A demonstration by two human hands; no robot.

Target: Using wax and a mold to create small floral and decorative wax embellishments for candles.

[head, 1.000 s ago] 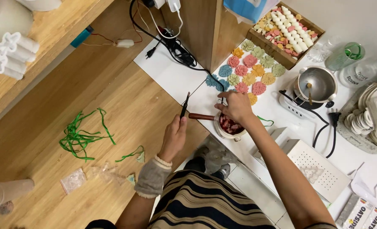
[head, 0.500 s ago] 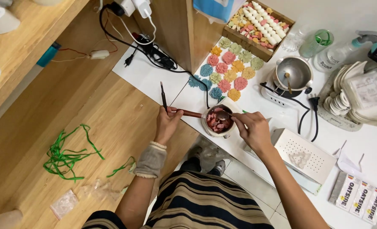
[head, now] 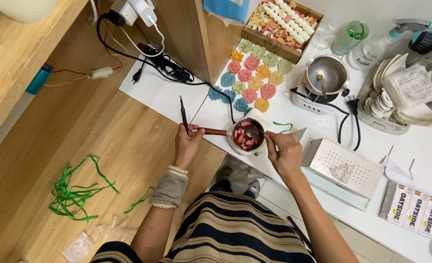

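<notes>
Left hand: my left hand point(head: 187, 143) was closed around the wooden handle point(head: 215, 131) of the small pot point(head: 246, 138), with a thin dark tool point(head: 183, 113) pinched upright in the same fist.
Right hand: my right hand point(head: 284, 152) pinched a spoon point(head: 253, 130) whose bowl rested inside the pot.
Pot: it sat at the near edge of the white worktop point(head: 420, 156), between my two hands, holding pink and red pieces.
Long axis: the handle ran straight left from the pot toward my left hand; the right hand was nearer the rim.
Beyond: coloured flower shapes point(head: 252, 78) lay further in, toward the far edge.
</notes>
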